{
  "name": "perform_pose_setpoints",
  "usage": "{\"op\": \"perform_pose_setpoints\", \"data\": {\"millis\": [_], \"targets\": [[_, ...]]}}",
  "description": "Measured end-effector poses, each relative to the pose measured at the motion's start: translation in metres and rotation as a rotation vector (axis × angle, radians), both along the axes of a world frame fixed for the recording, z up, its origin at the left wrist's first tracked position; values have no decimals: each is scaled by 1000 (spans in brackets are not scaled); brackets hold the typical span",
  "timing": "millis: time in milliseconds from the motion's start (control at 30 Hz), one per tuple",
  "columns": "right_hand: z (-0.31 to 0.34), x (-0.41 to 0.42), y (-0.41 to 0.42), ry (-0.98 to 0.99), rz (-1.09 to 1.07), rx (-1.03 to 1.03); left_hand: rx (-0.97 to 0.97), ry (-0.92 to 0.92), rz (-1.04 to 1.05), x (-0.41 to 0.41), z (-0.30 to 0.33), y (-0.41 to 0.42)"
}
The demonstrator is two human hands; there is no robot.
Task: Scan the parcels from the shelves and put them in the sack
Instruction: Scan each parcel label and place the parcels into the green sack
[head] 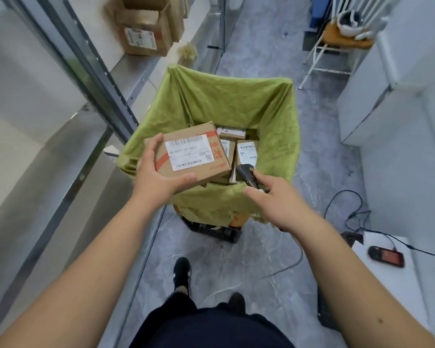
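My left hand (154, 179) grips a brown cardboard parcel (219, 156) with a white barcode label and orange tape, holding it over the near left of the open green sack (226, 101). My right hand (274, 197) holds a dark handheld scanner (246, 175) just right of the parcel, its head pointing toward the sack. Several smaller labelled parcels (246, 151) lie inside the sack at the right.
Metal shelving (91, 71) runs along the left with an open cardboard box (146, 31) on it. A white chair (337, 43) stands at the back right. White cabinets line the right, with a dark phone (386, 256) and cables. My feet are on the grey floor.
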State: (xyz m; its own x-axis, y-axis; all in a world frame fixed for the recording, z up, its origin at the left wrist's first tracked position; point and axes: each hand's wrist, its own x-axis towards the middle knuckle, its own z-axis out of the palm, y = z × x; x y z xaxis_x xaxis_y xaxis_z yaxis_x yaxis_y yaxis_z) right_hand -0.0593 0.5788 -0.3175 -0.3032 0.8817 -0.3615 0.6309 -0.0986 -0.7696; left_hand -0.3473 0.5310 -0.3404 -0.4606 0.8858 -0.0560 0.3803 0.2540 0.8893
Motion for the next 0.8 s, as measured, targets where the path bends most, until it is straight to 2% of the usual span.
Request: {"op": "perform_pose_setpoints", "data": {"millis": [300, 567, 800], "targets": [[-17, -52, 60, -191, -135, -87, -200, -22, -204, -49, -71, 130], [-33, -93, 109, -284, -243, -247, -558, -67, -554, -69, -149, 191], [-48, -92, 116, -288, -343, -325, -832, -383, -439, -61, -191, 195]]}}
